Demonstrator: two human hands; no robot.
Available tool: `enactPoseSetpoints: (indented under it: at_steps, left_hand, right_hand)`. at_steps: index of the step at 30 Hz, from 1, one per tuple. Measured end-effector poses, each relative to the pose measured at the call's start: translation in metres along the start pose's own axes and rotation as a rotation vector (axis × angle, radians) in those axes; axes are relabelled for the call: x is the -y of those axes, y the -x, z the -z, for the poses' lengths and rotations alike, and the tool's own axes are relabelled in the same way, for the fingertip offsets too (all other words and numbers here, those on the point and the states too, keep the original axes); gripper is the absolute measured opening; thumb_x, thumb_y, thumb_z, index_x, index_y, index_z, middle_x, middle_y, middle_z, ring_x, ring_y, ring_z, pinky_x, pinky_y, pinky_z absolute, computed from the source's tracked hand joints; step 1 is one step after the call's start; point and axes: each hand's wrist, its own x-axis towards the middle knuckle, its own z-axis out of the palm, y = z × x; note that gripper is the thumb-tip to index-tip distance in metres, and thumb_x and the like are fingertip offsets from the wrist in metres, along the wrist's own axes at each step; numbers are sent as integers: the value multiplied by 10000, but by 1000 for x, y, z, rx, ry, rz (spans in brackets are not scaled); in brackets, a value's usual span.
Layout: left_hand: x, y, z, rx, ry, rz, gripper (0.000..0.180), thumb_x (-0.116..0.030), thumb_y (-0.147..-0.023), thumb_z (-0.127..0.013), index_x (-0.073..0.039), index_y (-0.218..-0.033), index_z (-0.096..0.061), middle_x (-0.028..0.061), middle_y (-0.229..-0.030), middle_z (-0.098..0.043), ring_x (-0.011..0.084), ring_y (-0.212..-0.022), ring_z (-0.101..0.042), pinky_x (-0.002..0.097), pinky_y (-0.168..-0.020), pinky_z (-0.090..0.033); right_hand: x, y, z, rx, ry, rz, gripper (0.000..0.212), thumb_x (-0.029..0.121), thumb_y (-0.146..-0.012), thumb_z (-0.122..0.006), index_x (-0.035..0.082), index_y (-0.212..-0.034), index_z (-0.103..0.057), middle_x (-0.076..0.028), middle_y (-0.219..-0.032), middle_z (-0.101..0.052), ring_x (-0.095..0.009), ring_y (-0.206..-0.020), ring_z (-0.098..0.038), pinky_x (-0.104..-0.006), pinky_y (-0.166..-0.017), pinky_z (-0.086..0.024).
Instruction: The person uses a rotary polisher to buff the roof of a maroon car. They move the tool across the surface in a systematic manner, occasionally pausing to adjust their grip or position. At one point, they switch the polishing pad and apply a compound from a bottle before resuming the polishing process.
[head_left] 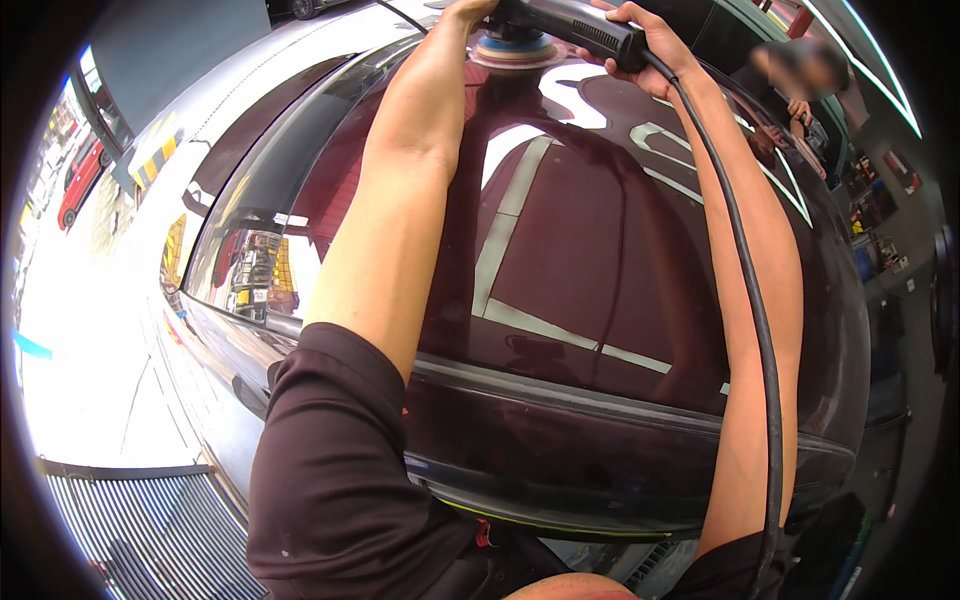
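Note:
Both my arms stretch far over a glossy dark maroon car roof (560,260). My right hand (655,50) is wrapped around the rear handle of a black corded car polisher (590,28). At the polisher's front end is my left hand (472,8), gripping near its head; the top edge of the picture cuts off part of that hand. Under the head, the round layered polishing pad (515,55) lies against the roof, its edge blurred. The black power cord (745,250) runs from the handle down along my right forearm.
Another person's hand (800,110) is near the car's far right side. The windscreen (250,220) slopes away at left. A floor grate (150,520) lies at lower left, and a red car (85,180) stands outside. Shelved items (875,215) line the right. Roof reflections show bright light strips.

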Motion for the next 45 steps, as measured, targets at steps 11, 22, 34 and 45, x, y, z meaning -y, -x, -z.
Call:
enactPoseSetpoints:
  at_steps: [11, 22, 34, 45]
  left_hand:
    - [-28, -37, -84, 95, -40, -72, 427, -366, -1068, -421, -91, -1266, -679, 103, -1107, -703, 220, -960, -641, 372, -838, -513]
    - [-53, -47, -257, 212, -90, -121, 431, -375, -1087, -409, -83, -1258, -675, 86, -1054, -707, 193, -900, -637, 361, -789, -519]
    - [-73, -47, -493, 284, -222, -330, 439, -381, -1059, -434, -51, -1169, -703, 100, -1047, -718, 197, -973, -645, 385, -833, -527]
    - [-119, 55, -653, 388, -465, -458, 415, -297, -1019, -424, -154, -1289, -705, 168, -1364, -658, 360, -1286, -600, 440, -1124, -434]
  right_hand:
    - [6, 73, 31, -234, 42, 46, 646, 308, -904, -644, 145, -1511, -496, -196, -1295, -595, -287, -975, -728, -217, -619, -591]
    - [22, 196, 105, -269, -52, 70, 668, 284, -918, -650, 159, -1541, -448, -207, -1366, -540, -309, -1045, -707, -240, -626, -611]
    - [55, 380, 195, -435, -14, 118, 705, 301, -910, -642, 137, -1556, -413, -187, -1374, -553, -312, -1043, -701, -253, -661, -581]
    - [78, 512, 146, -710, -104, 84, 654, 268, -930, -649, 68, -1514, -431, -296, -1325, -581, -239, -930, -712, -220, -523, -585]
